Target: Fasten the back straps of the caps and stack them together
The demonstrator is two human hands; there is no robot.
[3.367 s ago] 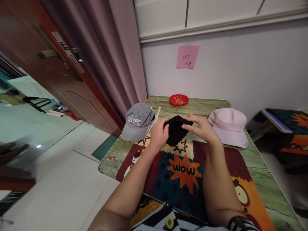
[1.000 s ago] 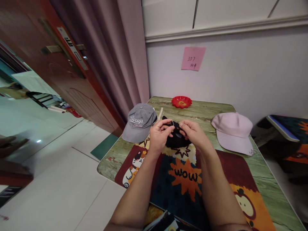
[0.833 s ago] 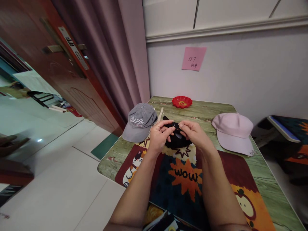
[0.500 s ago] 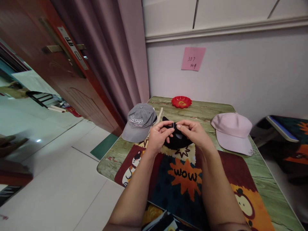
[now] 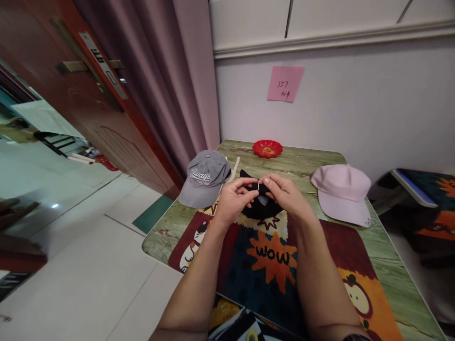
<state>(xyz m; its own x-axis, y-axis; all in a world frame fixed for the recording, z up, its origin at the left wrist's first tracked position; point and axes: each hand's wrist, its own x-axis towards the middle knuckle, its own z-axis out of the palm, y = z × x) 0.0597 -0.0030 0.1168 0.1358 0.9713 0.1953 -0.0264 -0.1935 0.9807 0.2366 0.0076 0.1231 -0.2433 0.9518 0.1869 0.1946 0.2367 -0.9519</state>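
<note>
A black cap [image 5: 261, 210] lies at the middle of the table, partly hidden by my hands. My left hand [image 5: 234, 199] pinches the left part of its strap, near a small pale buckle or edge. Fingers of my right hand [image 5: 284, 193] are closed on the strap's right part, close to my left fingertips. To the left sits a grey cap [image 5: 205, 177] with "Always" lettering. On the right rests a pink cap [image 5: 343, 192], brim toward me.
A red scalloped dish [image 5: 268, 148] stands near the wall. Under my arms lies a colourful mat [image 5: 263, 284] on the green wood-patterned table [image 5: 163, 237]. A wooden door [image 5: 117, 132] and purple curtain [image 5: 177, 71] are at the left.
My fingers have shifted slightly along the strap, with the right index finger now more raised and bent. The whole view has moved a little; the grey and pink caps have not moved on the table.
</note>
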